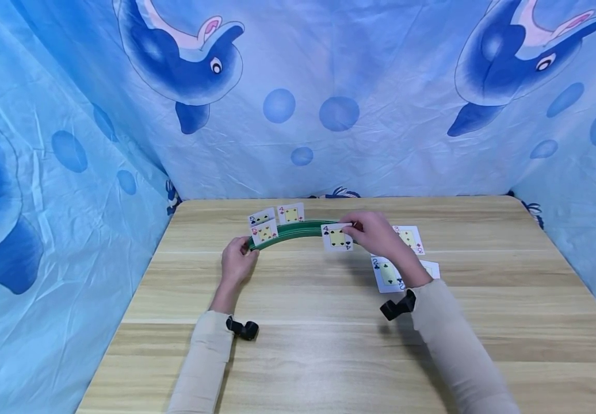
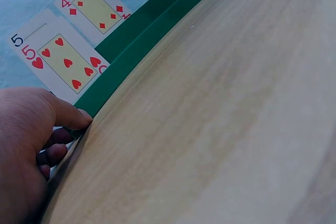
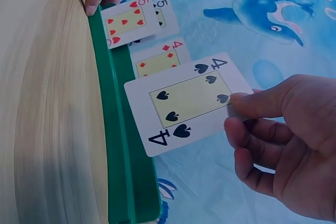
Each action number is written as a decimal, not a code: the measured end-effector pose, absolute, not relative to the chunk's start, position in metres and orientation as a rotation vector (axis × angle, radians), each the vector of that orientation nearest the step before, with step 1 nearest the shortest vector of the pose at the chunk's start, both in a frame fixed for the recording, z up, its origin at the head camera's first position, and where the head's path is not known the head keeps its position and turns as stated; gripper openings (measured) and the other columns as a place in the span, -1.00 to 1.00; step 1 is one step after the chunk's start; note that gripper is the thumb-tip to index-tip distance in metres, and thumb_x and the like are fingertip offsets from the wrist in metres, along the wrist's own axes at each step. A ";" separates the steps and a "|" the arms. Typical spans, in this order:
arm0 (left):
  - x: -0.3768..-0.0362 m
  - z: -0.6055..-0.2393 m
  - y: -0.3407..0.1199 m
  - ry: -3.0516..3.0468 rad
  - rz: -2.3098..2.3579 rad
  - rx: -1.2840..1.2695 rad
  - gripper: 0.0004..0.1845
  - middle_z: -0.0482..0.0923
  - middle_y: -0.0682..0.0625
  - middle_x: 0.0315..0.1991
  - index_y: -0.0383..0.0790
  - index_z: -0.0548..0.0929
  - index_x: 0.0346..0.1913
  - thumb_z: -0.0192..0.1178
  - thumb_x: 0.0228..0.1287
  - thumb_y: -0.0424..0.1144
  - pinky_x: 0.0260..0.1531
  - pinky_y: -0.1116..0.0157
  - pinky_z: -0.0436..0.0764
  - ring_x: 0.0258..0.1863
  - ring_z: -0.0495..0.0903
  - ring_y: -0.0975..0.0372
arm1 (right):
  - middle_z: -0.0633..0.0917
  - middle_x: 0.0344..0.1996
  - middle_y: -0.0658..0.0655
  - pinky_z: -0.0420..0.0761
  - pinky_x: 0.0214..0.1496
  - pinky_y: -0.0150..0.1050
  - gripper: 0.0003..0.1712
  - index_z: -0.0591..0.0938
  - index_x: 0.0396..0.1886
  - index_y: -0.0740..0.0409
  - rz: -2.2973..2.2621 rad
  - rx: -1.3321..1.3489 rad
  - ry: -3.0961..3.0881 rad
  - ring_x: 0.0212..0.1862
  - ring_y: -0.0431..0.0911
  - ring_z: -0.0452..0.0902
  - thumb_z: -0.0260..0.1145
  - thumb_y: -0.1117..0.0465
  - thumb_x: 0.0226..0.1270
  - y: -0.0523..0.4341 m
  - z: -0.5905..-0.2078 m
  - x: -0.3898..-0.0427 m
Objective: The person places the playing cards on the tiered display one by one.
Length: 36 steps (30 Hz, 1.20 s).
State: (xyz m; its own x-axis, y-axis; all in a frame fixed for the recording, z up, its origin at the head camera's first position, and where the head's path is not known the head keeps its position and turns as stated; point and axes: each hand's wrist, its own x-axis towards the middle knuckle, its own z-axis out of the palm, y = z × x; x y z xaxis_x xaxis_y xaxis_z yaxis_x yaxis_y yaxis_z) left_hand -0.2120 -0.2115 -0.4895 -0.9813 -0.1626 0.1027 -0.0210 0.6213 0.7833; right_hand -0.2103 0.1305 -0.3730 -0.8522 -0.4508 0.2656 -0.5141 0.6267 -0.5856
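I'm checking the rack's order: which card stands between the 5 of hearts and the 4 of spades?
The 4 of diamonds stands in the green rack between the 5 of hearts and the 4 of spades; the right wrist view shows it best.

Left hand point(image 2: 23, 145) touches green holder point(image 2: 131, 56) (cards standing).

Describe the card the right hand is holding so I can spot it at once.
On the wooden table stands a curved green card rack. At its right end, the right hand pinches the four of spades: the only black four, unlike the red four of diamonds behind.
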 end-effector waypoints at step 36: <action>-0.212 -0.488 -0.211 -2.673 -1.304 0.186 -0.57 0.59 -0.25 -0.02 -0.40 0.59 0.17 0.29 0.22 -0.38 -0.05 0.14 0.54 -0.10 0.52 0.02 | 0.78 -0.12 0.23 0.66 -0.22 -0.19 -0.74 0.73 0.03 0.24 1.116 0.771 -2.673 -0.22 -0.03 0.70 0.26 0.34 0.41 0.058 -0.391 -0.253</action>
State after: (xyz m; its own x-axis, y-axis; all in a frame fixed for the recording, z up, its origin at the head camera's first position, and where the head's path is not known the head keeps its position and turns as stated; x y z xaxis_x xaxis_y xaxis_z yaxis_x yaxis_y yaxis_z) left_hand -0.2124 -0.2112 -0.4885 -0.9792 -0.1816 0.0902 -0.0406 0.6115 0.7902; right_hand -0.2531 0.0582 -0.3908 -0.8581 -0.4025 0.3188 -0.5098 0.5928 -0.6235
